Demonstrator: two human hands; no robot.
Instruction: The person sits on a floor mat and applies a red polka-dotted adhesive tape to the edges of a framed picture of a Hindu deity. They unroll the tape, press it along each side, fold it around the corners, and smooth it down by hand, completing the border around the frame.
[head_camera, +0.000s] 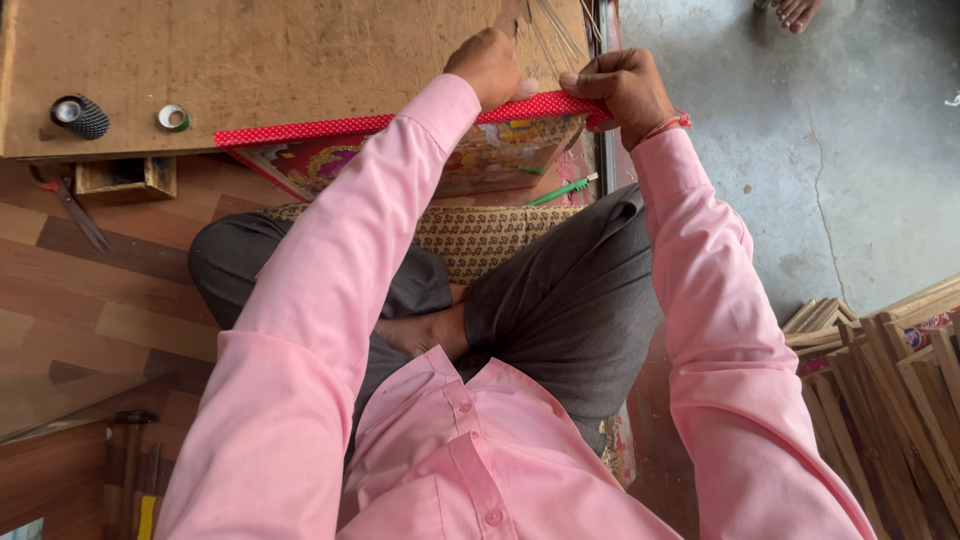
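Head view: left hand (487, 66) and right hand (628, 92), each grip pinching red dotted tape (330, 128) along upper edge of framed picture (480, 155); tape running leftward from both grips, above lap, against tabletop (250, 60).

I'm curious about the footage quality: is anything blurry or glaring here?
Head view: soft, even daylight, no harsh glare. The left hand and right hand on the red dotted strip look sharp. The pink shirt nearest the camera is slightly soft, with wide-angle stretching.
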